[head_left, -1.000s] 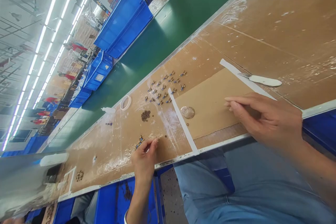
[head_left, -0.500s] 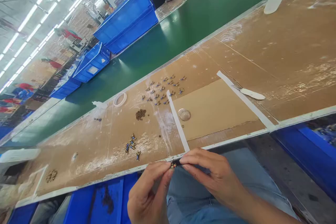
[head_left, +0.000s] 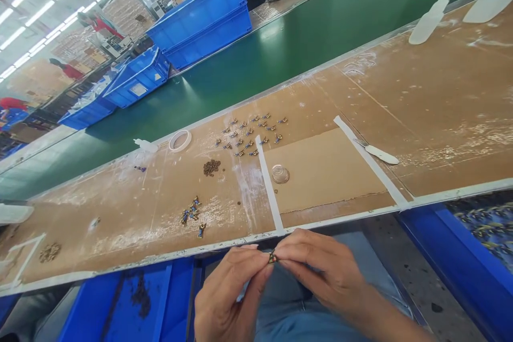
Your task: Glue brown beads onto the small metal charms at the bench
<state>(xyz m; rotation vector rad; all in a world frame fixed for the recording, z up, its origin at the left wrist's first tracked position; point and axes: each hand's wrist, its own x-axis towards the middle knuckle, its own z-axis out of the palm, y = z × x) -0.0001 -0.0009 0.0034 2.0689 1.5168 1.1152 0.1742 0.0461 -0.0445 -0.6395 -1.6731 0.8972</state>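
Just off the table's near edge, my left hand point(head_left: 236, 286) and my right hand point(head_left: 324, 264) meet, both closed in a pinch. Between their fingertips is a small dark and gold figure-like piece point(head_left: 273, 258), mostly covered by the fingers. Similar blue-and-gold pieces point(head_left: 190, 211) lie in a small cluster on the table, with a single piece point(head_left: 201, 231) nearer the edge. Farther back, several more such pieces point(head_left: 249, 132) are spread out. A pile of small brown beads or rings point(head_left: 211, 167) sits between these groups. On the cardboard sheet point(head_left: 332, 171) rests a clear round blob point(head_left: 280, 173).
A knife with a white handle point(head_left: 382, 155) lies right of the cardboard. Behind are a tape roll point(head_left: 180, 141), white bottles point(head_left: 430, 21) and a green conveyor belt point(head_left: 320, 21). Blue crates point(head_left: 200, 16) stand beyond it. Blue bins point(head_left: 425, 246) sit below the table edge.
The camera view has shifted, so the table's left part sits farther left. My hands stay together at the edge; the held piece has turned slightly and the fingers have drawn closer round it.
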